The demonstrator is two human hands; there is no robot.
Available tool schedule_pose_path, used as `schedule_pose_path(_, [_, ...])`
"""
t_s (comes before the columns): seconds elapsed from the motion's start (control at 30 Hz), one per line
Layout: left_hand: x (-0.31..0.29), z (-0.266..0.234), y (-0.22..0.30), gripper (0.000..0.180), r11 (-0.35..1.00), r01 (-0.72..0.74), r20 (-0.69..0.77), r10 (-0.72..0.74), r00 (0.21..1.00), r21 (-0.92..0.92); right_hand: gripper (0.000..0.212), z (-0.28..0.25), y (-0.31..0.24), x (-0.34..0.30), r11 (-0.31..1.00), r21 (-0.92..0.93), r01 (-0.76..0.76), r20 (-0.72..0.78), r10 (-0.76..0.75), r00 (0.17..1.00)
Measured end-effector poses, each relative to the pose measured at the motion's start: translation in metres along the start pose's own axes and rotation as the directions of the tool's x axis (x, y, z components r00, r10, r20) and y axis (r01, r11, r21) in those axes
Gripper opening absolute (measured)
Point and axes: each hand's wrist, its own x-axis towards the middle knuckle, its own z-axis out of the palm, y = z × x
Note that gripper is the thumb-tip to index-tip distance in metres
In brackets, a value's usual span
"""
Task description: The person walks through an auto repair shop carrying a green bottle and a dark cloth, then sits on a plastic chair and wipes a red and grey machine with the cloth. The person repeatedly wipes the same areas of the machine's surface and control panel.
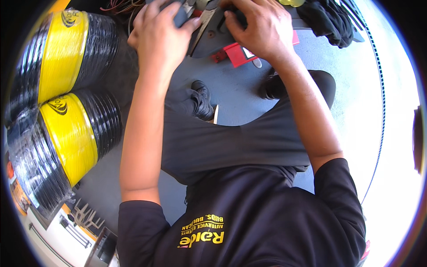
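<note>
Both my hands are at the top edge of the view, over a dark work surface [213,42] crowded with small parts. My left hand [161,33] is curled round a dark blue-grey object [181,17], its thumb pointing inward; the frame's edge cuts off some of its fingers. My right hand [264,29] bends over a black object [238,18], thumb against its near side; what it is I cannot make out. Between the hands lies a narrow, worn metal piece [203,27].
Wrapped tyres [66,142] with yellow bands are stacked at left. A red box [240,54] is beneath the work surface. Black cloth [327,22] hangs at its right end, beside a yellow-green item [291,2]. Thin wires [122,6] lie at upper left. My shoe [202,100] is on the grey floor.
</note>
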Motion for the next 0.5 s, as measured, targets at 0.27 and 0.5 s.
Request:
schedule_pose_path(0.27, [-0.011,-0.007,-0.006,0.046,1.000,0.002,0.084,-0.001,0.996,-0.008,0.022,0.000,-0.002,-0.002,0.999,0.037,0.000,0.018,-0.001,1.000])
schedule_pose_path(0.5, [0.012,0.006,0.004,0.042,0.998,-0.060,-0.020,0.061,0.998,0.012,0.021,0.002,-0.002,0.001,0.999,-0.030,-0.015,0.011,0.015,1.000])
